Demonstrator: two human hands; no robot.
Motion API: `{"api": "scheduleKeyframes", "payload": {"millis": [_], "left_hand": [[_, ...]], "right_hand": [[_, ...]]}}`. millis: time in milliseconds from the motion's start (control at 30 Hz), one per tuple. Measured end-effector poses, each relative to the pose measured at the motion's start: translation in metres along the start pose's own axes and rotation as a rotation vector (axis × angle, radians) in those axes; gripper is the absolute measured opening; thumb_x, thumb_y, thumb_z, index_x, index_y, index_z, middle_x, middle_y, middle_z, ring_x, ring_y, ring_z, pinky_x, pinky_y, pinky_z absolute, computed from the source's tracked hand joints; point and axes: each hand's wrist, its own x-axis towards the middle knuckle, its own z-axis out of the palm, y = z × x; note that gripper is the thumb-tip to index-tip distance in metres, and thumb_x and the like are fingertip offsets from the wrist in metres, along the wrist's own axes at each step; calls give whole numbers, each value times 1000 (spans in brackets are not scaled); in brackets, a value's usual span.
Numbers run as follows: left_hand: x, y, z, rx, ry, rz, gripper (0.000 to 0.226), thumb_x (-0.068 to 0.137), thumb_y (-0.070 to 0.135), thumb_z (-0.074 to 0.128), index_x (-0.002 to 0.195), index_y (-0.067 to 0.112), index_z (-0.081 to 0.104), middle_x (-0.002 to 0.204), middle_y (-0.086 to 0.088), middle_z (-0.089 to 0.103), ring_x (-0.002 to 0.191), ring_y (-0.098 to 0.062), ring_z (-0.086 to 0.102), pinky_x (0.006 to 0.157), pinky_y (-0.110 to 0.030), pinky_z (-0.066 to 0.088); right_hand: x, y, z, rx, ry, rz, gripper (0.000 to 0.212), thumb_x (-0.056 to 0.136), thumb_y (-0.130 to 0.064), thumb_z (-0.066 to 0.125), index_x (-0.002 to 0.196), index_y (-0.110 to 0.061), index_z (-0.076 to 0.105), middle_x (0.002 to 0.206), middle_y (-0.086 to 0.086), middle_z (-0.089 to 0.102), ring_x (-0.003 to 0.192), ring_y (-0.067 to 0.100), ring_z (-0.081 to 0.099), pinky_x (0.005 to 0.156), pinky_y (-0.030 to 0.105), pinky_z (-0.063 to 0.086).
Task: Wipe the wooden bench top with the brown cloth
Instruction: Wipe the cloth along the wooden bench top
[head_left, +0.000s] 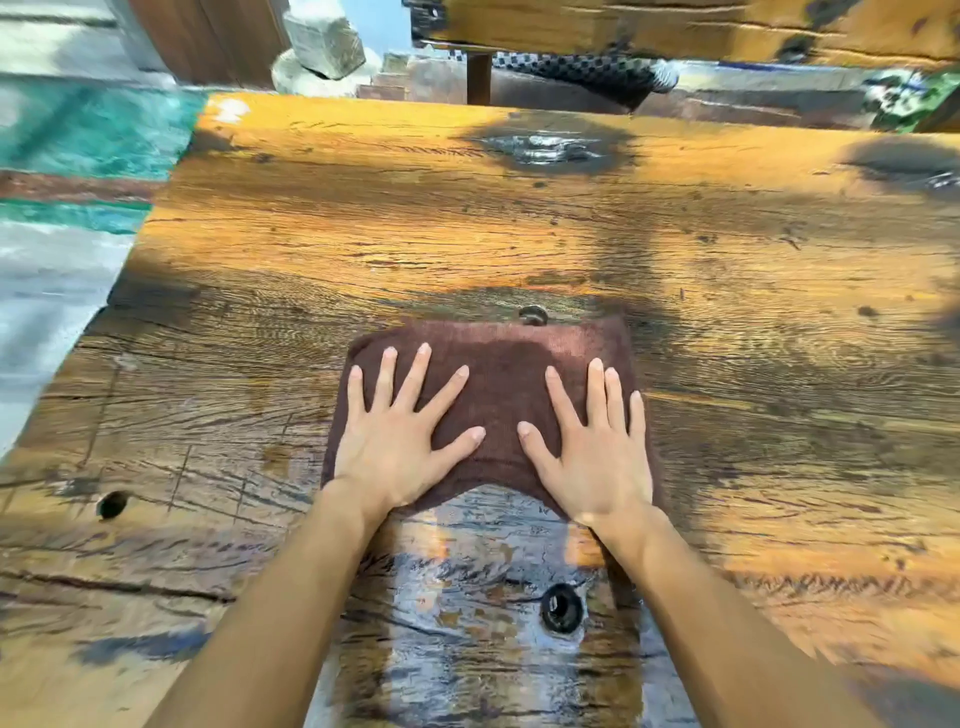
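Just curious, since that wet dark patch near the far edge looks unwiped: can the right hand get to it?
Probably yes. The right hand lies flat on the brown cloth, and only bare bench top and a small stud lie between it and the wet patch.

Your left hand (397, 447) and right hand (592, 457) cover much of the cloth (501, 384). The bench (311, 234) runs off the right and bottom edges. At the top, the checkered thing (576, 70) is blurred and I can't tell what it is.

Your left hand (397, 441) and right hand (589, 447) lie flat, side by side, in the middle of the frame, fingers spread. Both arms reach up from the bottom.
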Motion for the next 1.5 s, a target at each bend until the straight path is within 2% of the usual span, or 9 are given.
{"api": "scheduleKeyframes", "payload": {"millis": [200,533,600,800,1033,1167,1300,1500], "left_hand": [[-71,3,12,2,7,4,82,84,91,-9,158,57,-12,172,4,-21,158,-34,-21,123,-64,-10],[-160,9,28,5,5,-31,80,85,88,-11,158,55,-13,172,5,-22,158,-32,-21,124,-63,-8],[-178,11,30,8,1,-42,80,86,88,-11,159,54,-13,172,5,-20,159,-32,-20,124,-63,-8],[-212,11,36,-10,4,-46,77,93,85,1,162,52,1,175,2,-7,160,-34,-9,125,-64,0],[-243,13,42,-43,-3,-91,69,100,76,13,163,50,10,175,1,3,161,-36,3,125,-65,10],[-240,13,38,-64,-12,-102,70,99,77,19,163,51,11,176,1,4,161,-35,3,125,-65,11],[-231,10,37,-60,-17,-97,73,97,80,24,163,50,15,175,0,9,160,-38,5,123,-67,14],[-210,0,28,-68,-29,-130,75,95,84,27,162,54,10,176,3,4,161,-35,-1,124,-67,10]], "right_hand": [[-66,-15,9,-27,-65,3,81,94,-79,-2,164,-40,-16,172,15,-24,158,30,-26,128,53,-13],[-147,-33,23,-49,-99,-5,80,95,-74,-5,163,-35,-20,170,18,-27,158,34,-25,127,56,-13],[-163,-35,26,-48,-90,-24,80,96,-73,-3,164,-34,-18,170,20,-24,159,35,-23,127,57,-12],[-194,-39,34,6,-14,-62,80,101,-71,11,168,-28,6,173,25,-5,161,38,-8,128,60,-3],[-212,-42,40,-25,-42,-94,81,103,-70,16,168,-23,13,172,28,-2,161,43,-1,127,63,4],[-209,-42,42,-30,-3,-104,80,102,-66,29,167,-21,19,171,31,5,160,45,6,124,68,17],[-203,-41,39,-59,-6,-114,85,98,-68,35,167,-23,18,171,30,8,160,45,7,122,70,21],[-188,-45,35,-64,12,-126,84,96,-70,36,167,-27,21,171,29,12,159,45,11,121,71,22]]}}
